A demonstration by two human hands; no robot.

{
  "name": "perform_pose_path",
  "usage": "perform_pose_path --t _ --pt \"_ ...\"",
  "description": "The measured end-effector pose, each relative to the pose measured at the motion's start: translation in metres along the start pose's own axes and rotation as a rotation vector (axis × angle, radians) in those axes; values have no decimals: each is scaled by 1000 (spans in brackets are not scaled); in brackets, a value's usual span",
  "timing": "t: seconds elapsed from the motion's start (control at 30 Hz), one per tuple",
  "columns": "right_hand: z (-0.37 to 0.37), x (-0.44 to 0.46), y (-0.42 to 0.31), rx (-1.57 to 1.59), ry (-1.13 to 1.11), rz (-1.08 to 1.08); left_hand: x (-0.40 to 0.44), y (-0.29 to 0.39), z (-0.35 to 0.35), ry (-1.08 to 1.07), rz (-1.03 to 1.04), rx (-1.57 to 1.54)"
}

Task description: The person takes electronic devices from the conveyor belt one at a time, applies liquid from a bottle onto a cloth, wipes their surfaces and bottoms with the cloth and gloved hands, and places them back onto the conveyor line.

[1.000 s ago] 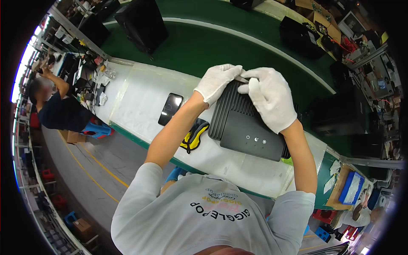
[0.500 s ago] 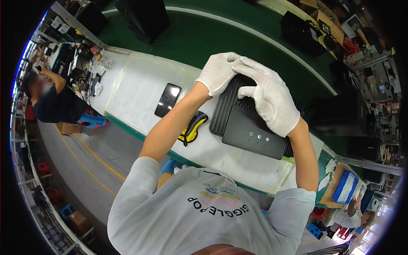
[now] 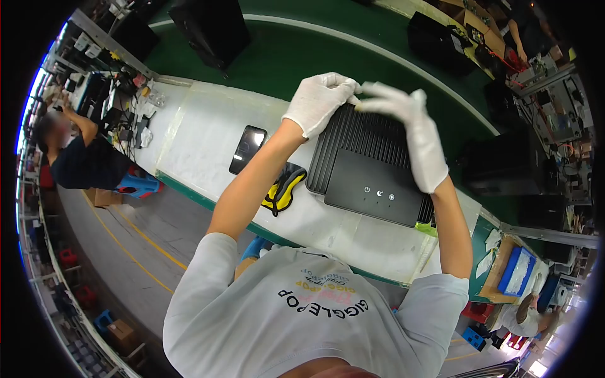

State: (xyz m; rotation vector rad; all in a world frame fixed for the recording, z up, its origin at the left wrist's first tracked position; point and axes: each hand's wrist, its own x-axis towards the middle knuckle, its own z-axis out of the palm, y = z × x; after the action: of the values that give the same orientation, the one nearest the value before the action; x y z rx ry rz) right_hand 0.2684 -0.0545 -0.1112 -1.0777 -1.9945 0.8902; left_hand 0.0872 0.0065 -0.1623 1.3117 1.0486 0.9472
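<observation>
A black ribbed electronic box lies on the white worktop, its smooth panel marked with white icons. At its far left corner is my left hand, in a white glove, with fingers pinched together; what they hold, if anything, is hidden. My right hand, gloved too, hovers over the box's far right part. Its fingers stretch toward the left hand's fingertips, blurred by motion, and the thumb stands apart. Left of the box lie a black smartphone and a yellow-and-black fabric item, partly behind my left forearm.
The white worktop has a green front edge. A seated person works at a cluttered bench on the left. To the right is a blue tray with another person near it. A large black box stands beyond the worktop.
My right hand has lifted and shifted away from the box's top, and its fingers have straightened. More of the ribbed surface shows. My left hand remains near the far left corner, still pinched.
</observation>
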Motion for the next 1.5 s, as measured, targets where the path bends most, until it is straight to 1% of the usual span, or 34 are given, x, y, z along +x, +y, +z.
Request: perform_pose_path --t 0.03,0.1,0.17,0.2,0.27,0.3,0.4,0.57,0.8,0.9,0.97,1.0,1.03,1.1,1.13,1.17,1.2,1.23,1.3,1.33,1.43,1.5 --pt "5 -4 -6 -144 -95 -33 1 -1 -1 22 37 44" --pt "18 -5 -35 -703 -307 -68 -3 3 0 20 6 30" --pt "37 -35 -38 -691 -137 -184 -4 7 2 8 -28 -37" --pt "39 -42 -41 -686 -135 -179 -3 7 2 15 -33 7" --pt "39 -54 -47 -629 -134 -100 -6 8 3 14 -27 3" --pt "38 -58 -47 -629 -136 -97 -6 7 4 19 -17 -8" --pt "34 -65 -46 -729 -126 -33 -4 6 5 28 -4 -6" --pt "42 -54 -41 -654 -54 -52 -7 5 5 26 10 -23" --pt "36 -61 -43 -635 -101 -39 -8 9 7 36 -21 17" --pt "43 -54 -44 -645 -126 -52 -4 5 6 28 -23 -30" --pt "59 -38 -44 -624 -30 -50 1 -1 4 -26 46 29" --pt "65 -31 -48 -599 -13 -11 1 1 4 -9 16 27" --pt "78 -30 -44 -550 113 -58 2 1 4 -13 18 29" --pt "89 -30 -49 -544 173 -45 1 0 2 -25 -28 -32" --pt "81 -28 -61 -500 20 10 0 4 3 -18 -40 -38" --pt "72 -27 -72 -453 -129 68 2 1 1 -50 16 -27" --pt "78 -33 -73 -365 -187 31 2 4 3 -49 -10 -17" --pt "93 -45 -67 -260 -181 -86 1 6 4 -49 -37 -7" --pt "122 -61 -54 -274 -33 -239 4 1 1 -76 2 30" --pt "124 -65 -50 -273 -23 -224 3 -1 0 -69 -10 3" --pt "111 -61 -46 -470 12 -203 4 -4 2 -55 -13 -18" --pt "83 -64 -54 -368 -38 -136 1 -4 5 -31 -9 -19"
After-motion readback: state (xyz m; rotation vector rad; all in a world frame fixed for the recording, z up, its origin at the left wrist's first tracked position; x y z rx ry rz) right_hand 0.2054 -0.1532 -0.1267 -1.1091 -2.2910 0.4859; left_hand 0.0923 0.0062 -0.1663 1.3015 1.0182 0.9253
